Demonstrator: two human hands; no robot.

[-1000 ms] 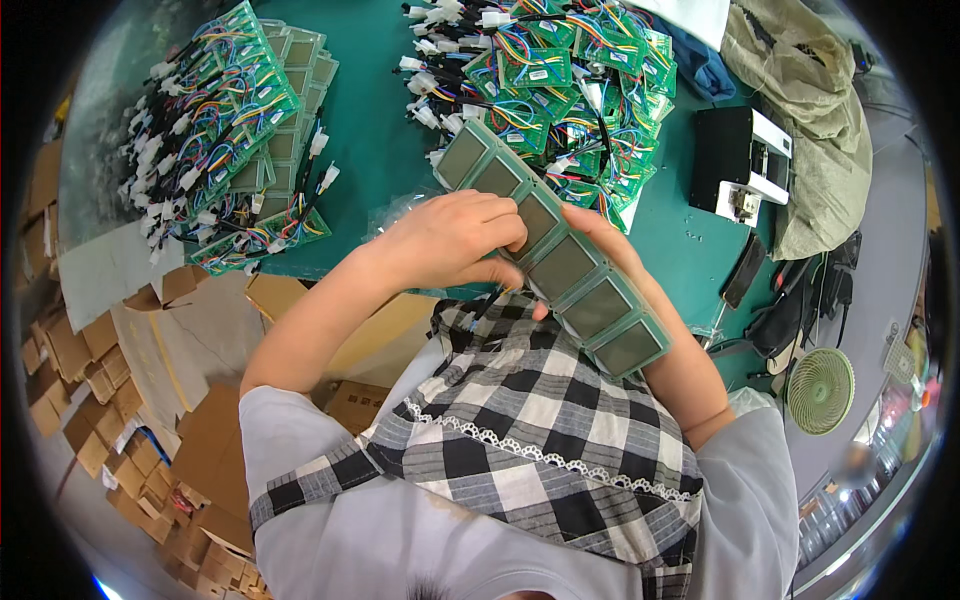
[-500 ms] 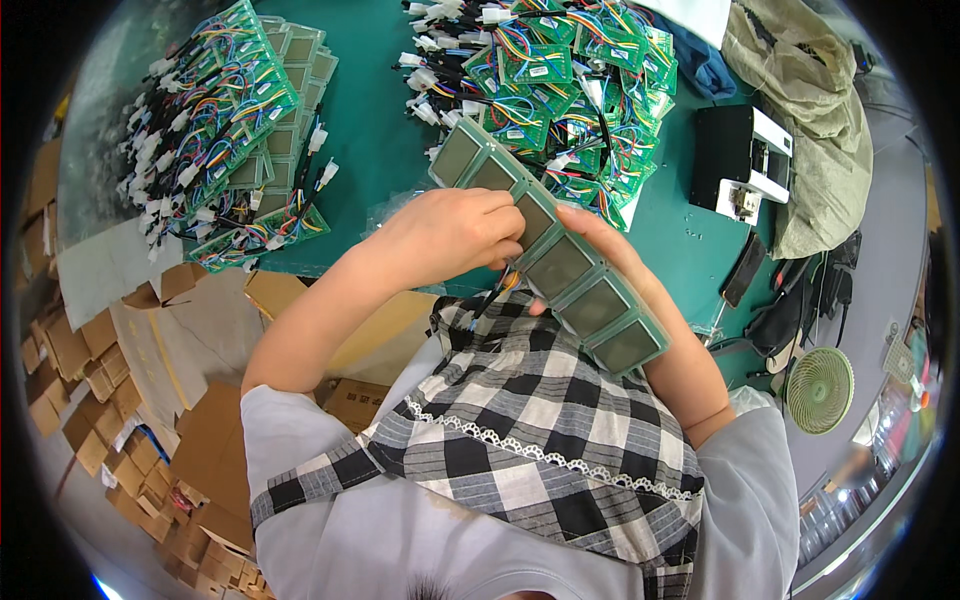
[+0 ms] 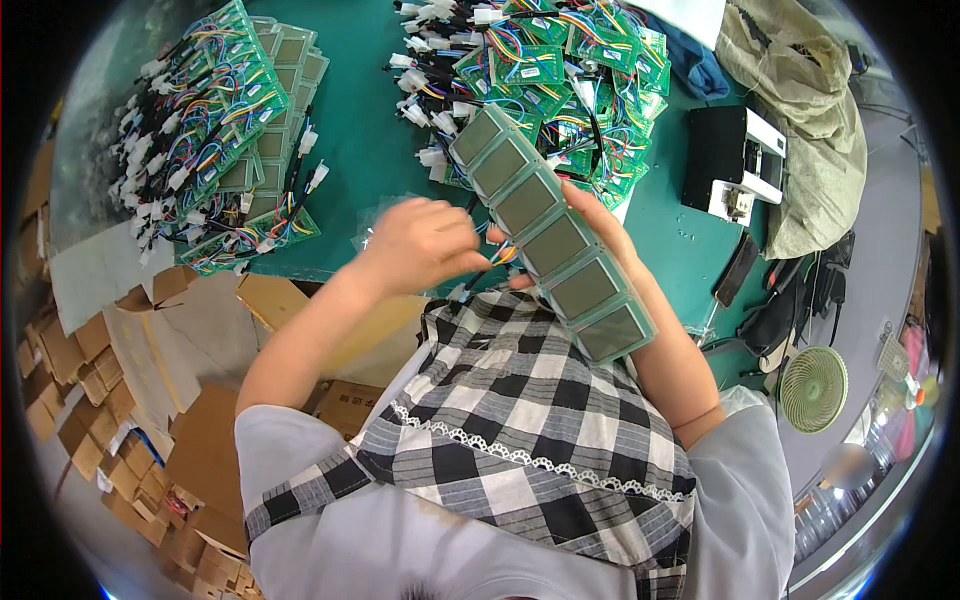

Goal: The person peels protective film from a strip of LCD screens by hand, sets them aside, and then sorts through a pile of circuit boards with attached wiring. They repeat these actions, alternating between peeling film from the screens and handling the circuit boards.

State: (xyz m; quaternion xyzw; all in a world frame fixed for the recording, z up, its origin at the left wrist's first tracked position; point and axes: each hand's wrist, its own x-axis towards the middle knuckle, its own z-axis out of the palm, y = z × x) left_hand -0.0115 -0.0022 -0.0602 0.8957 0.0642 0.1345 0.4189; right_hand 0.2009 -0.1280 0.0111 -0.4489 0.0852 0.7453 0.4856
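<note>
A long circuit board panel with several grey display windows (image 3: 556,247) lies aslant in front of my chest, screens facing up. My right hand (image 3: 598,222) is closed round it, thumb along its far right edge and fingertips showing under its left edge. Coloured wires (image 3: 503,256) stick out from beneath the panel's left side. Just left of the panel is my left hand (image 3: 425,243), curled closed and apart from the screens. Its fingertips point toward the wires, and whatever they pinch, if anything, is hidden.
On the green table (image 3: 365,100), wired green boards (image 3: 530,65) lie heaped beyond the panel. Another stack of boards (image 3: 225,110) with white connectors stands at left. To the right are a black-and-white device (image 3: 720,160), a cloth sack (image 3: 815,130) and a small green fan (image 3: 813,389).
My left hand has come off the panel's screens and moved left, and its fingers are curled. The panel has turned a little steeper in my right hand.
</note>
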